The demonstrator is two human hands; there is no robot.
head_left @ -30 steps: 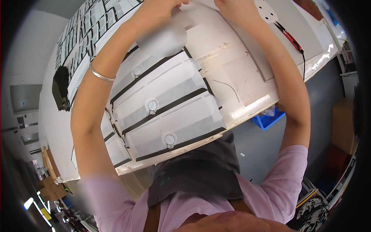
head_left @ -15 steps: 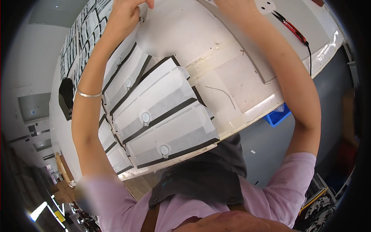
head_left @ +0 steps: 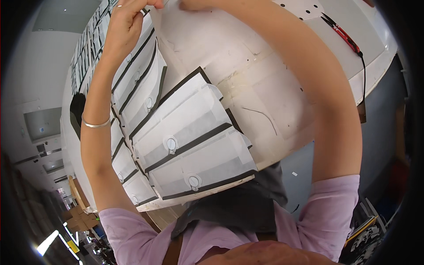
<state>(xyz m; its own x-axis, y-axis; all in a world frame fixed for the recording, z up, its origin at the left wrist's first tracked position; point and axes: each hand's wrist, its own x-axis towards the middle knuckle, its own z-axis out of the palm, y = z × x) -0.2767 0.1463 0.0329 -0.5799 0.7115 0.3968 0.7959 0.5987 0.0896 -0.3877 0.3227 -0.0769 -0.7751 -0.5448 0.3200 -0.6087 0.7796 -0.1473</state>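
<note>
At the far left of the table my left hand [head_left: 123, 28] is over the far end of a row of white sheet pieces, its fingers curled. The upper edge of the view cuts off part of it, and what the fingers hold is hidden. My right hand [head_left: 198, 4] reaches across to the left, close to the left one; its fingers are mostly out of view. Below them lie overlapping white pieces with black edge strips [head_left: 190, 132], each with a small round translucent patch [head_left: 171, 144].
Red-handled thread snips [head_left: 342, 35] with a black cord lie on a grey board [head_left: 349, 57] at the right. Near them is a white card with black dots [head_left: 300, 8]. A loose thread [head_left: 265, 115] lies mid-table. More edged pieces [head_left: 88, 53] are stacked at far left.
Both hands have moved left and farther away, the right one most, crossing toward the left. My right forearm now hides the blue bin. The view has shifted slightly.
</note>
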